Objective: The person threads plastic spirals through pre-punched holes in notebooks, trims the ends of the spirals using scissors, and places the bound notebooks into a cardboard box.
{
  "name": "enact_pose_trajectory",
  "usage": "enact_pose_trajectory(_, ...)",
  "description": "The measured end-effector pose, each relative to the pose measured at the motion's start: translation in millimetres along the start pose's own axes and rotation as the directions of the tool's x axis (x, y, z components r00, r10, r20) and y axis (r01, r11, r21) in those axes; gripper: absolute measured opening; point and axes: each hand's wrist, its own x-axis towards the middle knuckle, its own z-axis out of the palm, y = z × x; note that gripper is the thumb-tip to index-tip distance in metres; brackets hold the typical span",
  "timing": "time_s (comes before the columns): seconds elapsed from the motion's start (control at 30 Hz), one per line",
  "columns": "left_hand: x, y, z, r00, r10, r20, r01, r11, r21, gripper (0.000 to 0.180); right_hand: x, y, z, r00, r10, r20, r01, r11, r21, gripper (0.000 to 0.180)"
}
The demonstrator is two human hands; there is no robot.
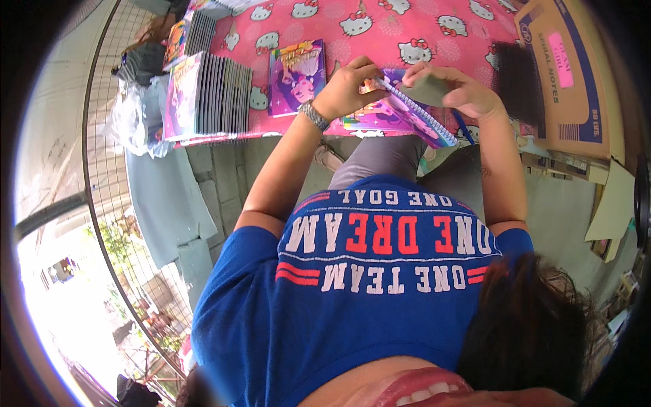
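At the table's near edge, a spiral notebook [407, 112] with a purple cartoon cover is tilted, its white coil running down to the right. My left hand [349, 88] pinches the notebook near the upper end of the coil; a patterned band circles that wrist. On the other side of the coil, my right hand [468, 93] curls its fingers around a grey-green sheet [427, 91]. Whether that sheet belongs to the notebook I cannot tell. Another purple notebook [297, 78] lies flat left of my left hand. Beneath the hands a colourful cover [366, 122] partly shows.
A pink tablecloth [315, 30] with white cat faces covers the table. Stacked notebooks [210, 95] stand at the left, with clear plastic [135, 115] beside them. At the right are a cardboard box [576, 74], a dark stack [517, 85] and a blue pen-like stick [464, 127].
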Motion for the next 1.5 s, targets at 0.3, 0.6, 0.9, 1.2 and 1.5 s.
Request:
enact_pose_trajectory(0.3, 2, 1, -2, 0.999, 0.044, 0.026, -0.043, 0.998, -0.036, 0.036, 17, 15, -7, 0.955, 0.174, -0.240, -0.290, 0.719, -0.632, 0.055)
enact_pose_trajectory(0.6, 9, 1, -5, 1.000, 0.007, 0.030, -0.007, 1.000, -0.004, 0.036, 3, 54, -65, 0.692, 0.065, -0.719, -0.718, 0.168, -0.676, 0.067)
enact_pose_trajectory(0.9, -37, -3, 1, 0.829, -0.480, -0.287, 0.369, 0.855, -0.365, 0.016, -107, 100, -38, 0.616, -0.326, -0.717, -0.570, 0.445, -0.691, 0.054)
enact_pose_trajectory(1.2, -52, -5, 22, 0.846, -0.258, -0.467, 0.271, 0.962, -0.041, 0.033, -116, 143, 16, 0.538, -0.266, -0.800, -0.836, -0.046, -0.547, 0.069)
enact_pose_trajectory(1.5, -55, -23, 40, 0.731, -0.415, -0.542, 0.310, 0.909, -0.278, 0.016, -46, 80, 77, 0.681, -0.496, -0.539, -0.373, 0.398, -0.838, 0.057)
